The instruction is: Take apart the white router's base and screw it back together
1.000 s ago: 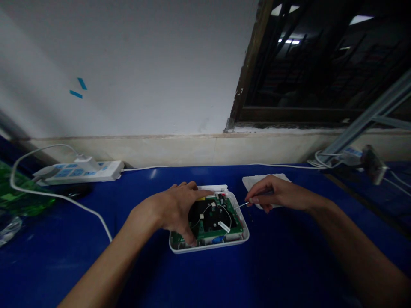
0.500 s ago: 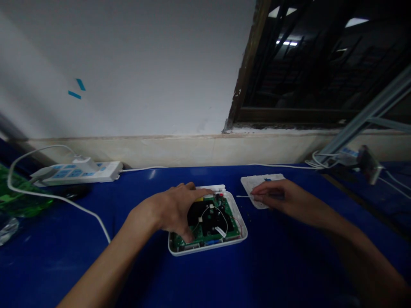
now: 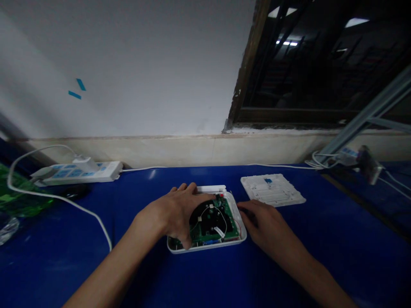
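An opened white device case (image 3: pixel 240 237) lies on the blue table, with a green circuit board (image 3: pixel 214 220) and thin white wires inside. My left hand (image 3: pixel 175 211) rests over the case's left side, fingers curled round its edge, holding it. My right hand (image 3: pixel 265 226) lies at the case's right edge, fingertips touching the rim; its fingers are bent and I see nothing in them. The case's white cover (image 3: pixel 272 190) lies flat behind the right hand.
A white power strip (image 3: pixel 80 172) with a plugged cable sits at the back left. Green plastic (image 3: pixel 19 196) lies at the far left edge. Cables and a metal bracket (image 3: pixel 362 160) are at the back right. A wall and a window frame stand behind.
My right hand has left the cover, come back toward me and settled against the case's right edge. The thin tool it pinched earlier is no longer seen. My left hand has barely moved.
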The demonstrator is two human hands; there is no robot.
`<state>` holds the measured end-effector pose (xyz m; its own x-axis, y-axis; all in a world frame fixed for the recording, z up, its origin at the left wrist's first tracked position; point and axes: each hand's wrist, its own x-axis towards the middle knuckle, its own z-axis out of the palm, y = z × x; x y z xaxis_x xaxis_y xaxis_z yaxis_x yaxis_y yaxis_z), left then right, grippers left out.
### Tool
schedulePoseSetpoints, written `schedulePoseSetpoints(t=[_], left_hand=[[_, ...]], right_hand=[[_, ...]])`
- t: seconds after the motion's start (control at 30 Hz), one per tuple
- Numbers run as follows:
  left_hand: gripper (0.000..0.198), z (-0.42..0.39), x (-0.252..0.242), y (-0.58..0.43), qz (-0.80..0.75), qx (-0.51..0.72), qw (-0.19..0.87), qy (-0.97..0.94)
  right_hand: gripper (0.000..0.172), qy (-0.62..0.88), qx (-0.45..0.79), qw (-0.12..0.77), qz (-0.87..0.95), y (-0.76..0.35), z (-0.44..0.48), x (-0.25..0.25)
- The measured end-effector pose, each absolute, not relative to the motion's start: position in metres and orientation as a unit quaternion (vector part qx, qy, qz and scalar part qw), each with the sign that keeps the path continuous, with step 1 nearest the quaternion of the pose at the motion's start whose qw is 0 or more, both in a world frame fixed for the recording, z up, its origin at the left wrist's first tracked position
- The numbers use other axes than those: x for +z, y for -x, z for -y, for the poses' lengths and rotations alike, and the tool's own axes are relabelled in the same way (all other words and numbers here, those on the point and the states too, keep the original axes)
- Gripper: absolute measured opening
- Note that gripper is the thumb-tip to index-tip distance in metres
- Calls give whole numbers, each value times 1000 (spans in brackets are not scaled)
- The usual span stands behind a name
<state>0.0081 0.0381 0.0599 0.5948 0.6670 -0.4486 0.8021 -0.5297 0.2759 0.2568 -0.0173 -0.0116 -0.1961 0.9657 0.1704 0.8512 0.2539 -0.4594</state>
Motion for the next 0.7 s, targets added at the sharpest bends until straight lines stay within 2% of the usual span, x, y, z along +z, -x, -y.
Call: schedulePoseSetpoints(t=[0.2,0.4,0.6,0.7], left_hand=[[130,-36,60,-14,-437,-153,216,-860],[135,-36,60,-12,-426,-143,210,-868],[129,-39,65,-2,-395,-101,240,-881],[128,-40,66,2,-389,-90,256,-881]], right_hand=[[28,582,162,240,760,-260,17,-1],[17,557,158,264,772,-258,2,12],[13,501,175,256,808,-246,-21,-2],[5,499,168,246,814,-240,-28,-11]])
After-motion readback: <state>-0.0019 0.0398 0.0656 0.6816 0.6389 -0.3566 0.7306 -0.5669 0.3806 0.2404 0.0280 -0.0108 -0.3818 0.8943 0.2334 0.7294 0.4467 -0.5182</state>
